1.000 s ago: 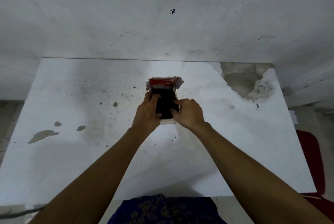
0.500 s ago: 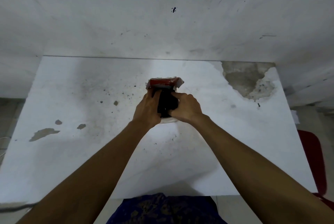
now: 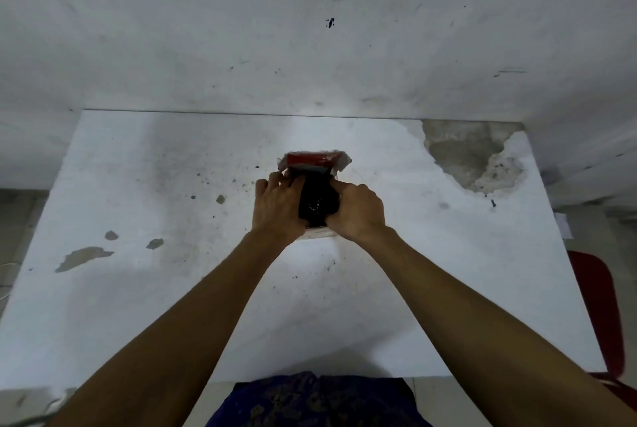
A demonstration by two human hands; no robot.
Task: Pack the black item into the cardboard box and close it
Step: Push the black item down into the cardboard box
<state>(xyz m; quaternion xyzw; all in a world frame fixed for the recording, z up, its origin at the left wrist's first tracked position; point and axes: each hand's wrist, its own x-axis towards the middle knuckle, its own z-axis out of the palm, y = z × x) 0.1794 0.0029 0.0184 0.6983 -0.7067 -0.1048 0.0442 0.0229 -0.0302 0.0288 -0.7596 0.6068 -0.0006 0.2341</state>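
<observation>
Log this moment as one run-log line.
stage: packing | left hand: on small red-and-white cardboard box | right hand: pressing black item into box | red lid flap: open | worn white table

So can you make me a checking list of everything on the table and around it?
Surface: white table, stained, with chipped patches.
Job's things: black item sits in the cardboard box; red flap still up.
Clutter: nothing seen.
Hands: left hand and right hand press on the black item from either side.
Cables: nothing clearly seen.
Surroundings: marked white wall; red chair at right.
</observation>
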